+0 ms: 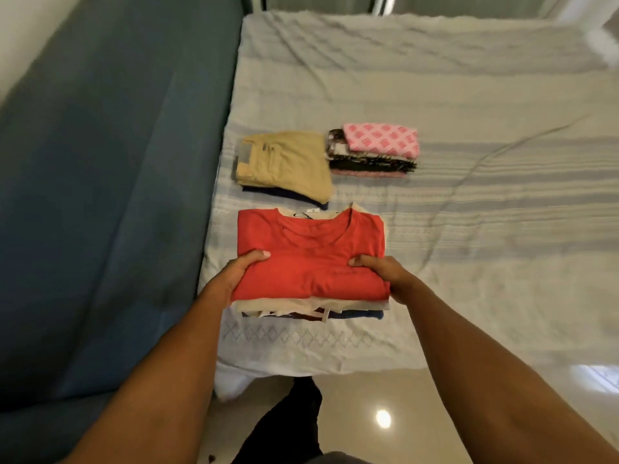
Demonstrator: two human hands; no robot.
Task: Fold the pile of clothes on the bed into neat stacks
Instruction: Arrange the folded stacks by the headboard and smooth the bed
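Lower centre of the frame: the left hand [246, 271] and right hand [380, 274] grip opposite sides of the folded red T-shirt [311, 256], thumbs on top. It tops a stack on the striped bed [469, 229]. A white neck tag [313, 211] behind its collar is unreadable. Above lie khaki trousers [288, 162] and a pink printed stack [382, 145], its print illegible.

Matt cloth shirt [311, 252]; glossy floor [435, 413].
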